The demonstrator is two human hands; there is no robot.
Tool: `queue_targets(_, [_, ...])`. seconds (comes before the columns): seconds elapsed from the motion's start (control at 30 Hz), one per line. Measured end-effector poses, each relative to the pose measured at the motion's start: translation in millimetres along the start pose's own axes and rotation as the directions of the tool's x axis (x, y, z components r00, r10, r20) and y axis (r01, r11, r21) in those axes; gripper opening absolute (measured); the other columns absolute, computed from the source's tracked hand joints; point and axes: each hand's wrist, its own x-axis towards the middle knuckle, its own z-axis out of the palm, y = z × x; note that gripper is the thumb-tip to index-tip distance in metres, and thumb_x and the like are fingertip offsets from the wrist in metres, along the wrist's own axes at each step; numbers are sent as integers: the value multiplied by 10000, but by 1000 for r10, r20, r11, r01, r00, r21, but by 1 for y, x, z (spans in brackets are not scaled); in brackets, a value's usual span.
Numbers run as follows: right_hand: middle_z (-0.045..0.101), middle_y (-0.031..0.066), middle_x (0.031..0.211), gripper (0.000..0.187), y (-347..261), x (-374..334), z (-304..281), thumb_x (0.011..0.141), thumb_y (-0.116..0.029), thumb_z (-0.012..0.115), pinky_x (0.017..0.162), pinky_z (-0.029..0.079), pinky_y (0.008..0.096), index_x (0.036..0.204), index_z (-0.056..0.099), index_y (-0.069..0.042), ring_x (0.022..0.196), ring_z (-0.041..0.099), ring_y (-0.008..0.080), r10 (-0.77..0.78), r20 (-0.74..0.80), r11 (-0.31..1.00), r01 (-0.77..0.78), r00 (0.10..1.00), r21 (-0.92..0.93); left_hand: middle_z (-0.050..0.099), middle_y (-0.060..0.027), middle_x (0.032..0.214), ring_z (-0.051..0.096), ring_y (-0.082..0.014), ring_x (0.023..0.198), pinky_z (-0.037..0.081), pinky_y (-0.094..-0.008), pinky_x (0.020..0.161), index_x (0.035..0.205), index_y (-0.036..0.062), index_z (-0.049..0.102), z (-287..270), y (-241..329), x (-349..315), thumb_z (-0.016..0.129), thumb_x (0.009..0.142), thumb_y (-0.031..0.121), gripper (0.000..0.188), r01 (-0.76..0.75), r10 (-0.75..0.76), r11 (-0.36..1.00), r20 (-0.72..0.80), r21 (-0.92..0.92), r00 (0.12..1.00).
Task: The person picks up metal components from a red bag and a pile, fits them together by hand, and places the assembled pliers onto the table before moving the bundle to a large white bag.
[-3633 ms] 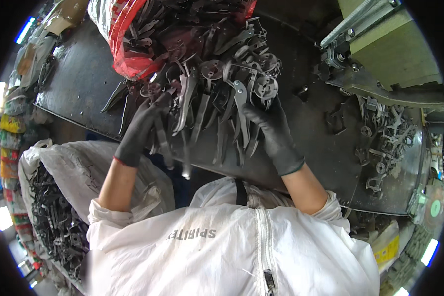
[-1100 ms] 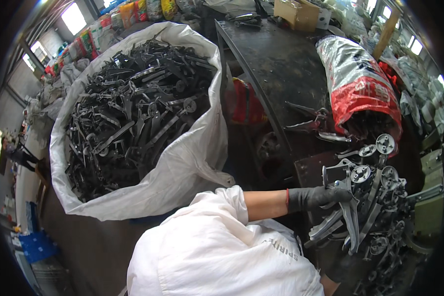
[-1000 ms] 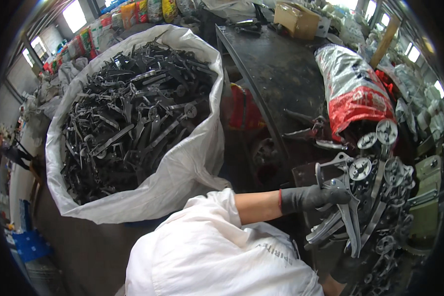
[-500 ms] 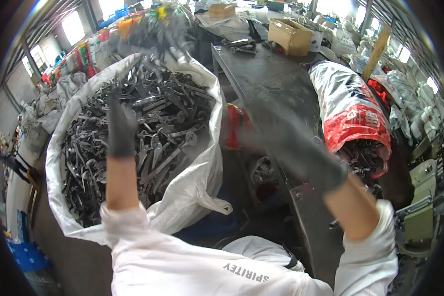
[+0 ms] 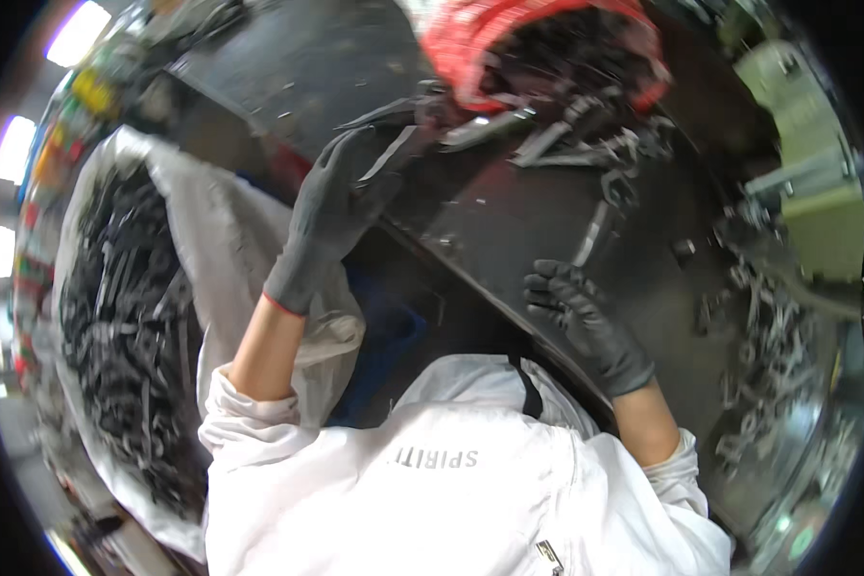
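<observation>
We keep the left hand (image 5: 331, 211) gloved and open, thumb and fingers apart, over the left edge of the dark table (image 5: 494, 221); a narrow metal blade (image 5: 391, 154) lies at its fingers, and we cannot tell whether they touch; we hold the right hand (image 5: 590, 322) above the table, fingers loosely curled, nothing visible in the grasp; a long metal part (image 5: 595, 230) lies just beyond its fingertips; loose metal parts (image 5: 547, 144) lie at the mouth of the red bag (image 5: 451, 58), far side; we judge the handling partly complete, since the white sack (image 5: 235, 230) at left contains many dark parts (image 5: 125, 317); those in and before the red bag remain; a separate light-coloured pile (image 5: 768, 346) lies at right.
</observation>
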Motion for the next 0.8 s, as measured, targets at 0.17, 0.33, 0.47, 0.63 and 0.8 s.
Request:
queue_targets(0.17, [693, 74, 1159, 353, 7, -22, -50, 1035, -180, 633, 973, 547, 351, 1349, 585, -26, 1086, 667, 181, 101, -103, 949, -65, 990, 310, 579, -209, 1346, 540, -419, 1278, 416, -603, 1074, 1370, 33, 555, 113, -61, 95, 656, 951, 313, 513, -306, 302, 568, 152, 764, 941])
queue_targets(0.33, [577, 188, 1353, 556, -8, -24, -73, 916, -236, 766, 996, 516, 410, 1384, 549, -28, 1180, 625, 277, -399, -539, 832, 46, 742, -552, 717, -148, 959, 702, -370, 842, 540, -483, 728, 1366, 64, 493, 115, -84, 144, 740, 864, 291, 603, -177, -44, 905, 500, 386, 865])
queue_targets(0.47, [431, 252, 1474, 725, -35, 42, -76, 821, -240, 814, 1095, 433, 490, 1445, 493, -62, 1327, 490, 399, -843, -233, 280, 25, 486, -960, 718, -196, 963, 699, -403, 867, 528, -499, 736, 1361, 61, 529, 109, -61, 127, 748, 777, 230, 647, -135, -46, 893, 386, 430, 921])
queue_targets(0.63, [422, 241, 1497, 822, -6, 81, -124, 820, -160, 752, 1122, 408, 481, 1537, 362, -58, 1357, 453, 414, -824, -254, 188, -179, 506, -966, 730, -69, 918, 678, -185, 809, 525, -370, 710, 1246, 31, 667, 70, -1, 99, 705, 799, 141, 462, 218, -402, 890, 464, 400, 790])
queue_targets(0.8, [561, 195, 1353, 632, -46, 88, -122, 870, -87, 676, 954, 532, 378, 1455, 448, -13, 1190, 610, 275, -519, -701, 852, 358, 489, -382, 714, -6, 928, 627, -109, 833, 492, -293, 733, 1176, -35, 685, 97, -7, 96, 684, 914, 155, 324, 501, -348, 793, 418, -346, 839])
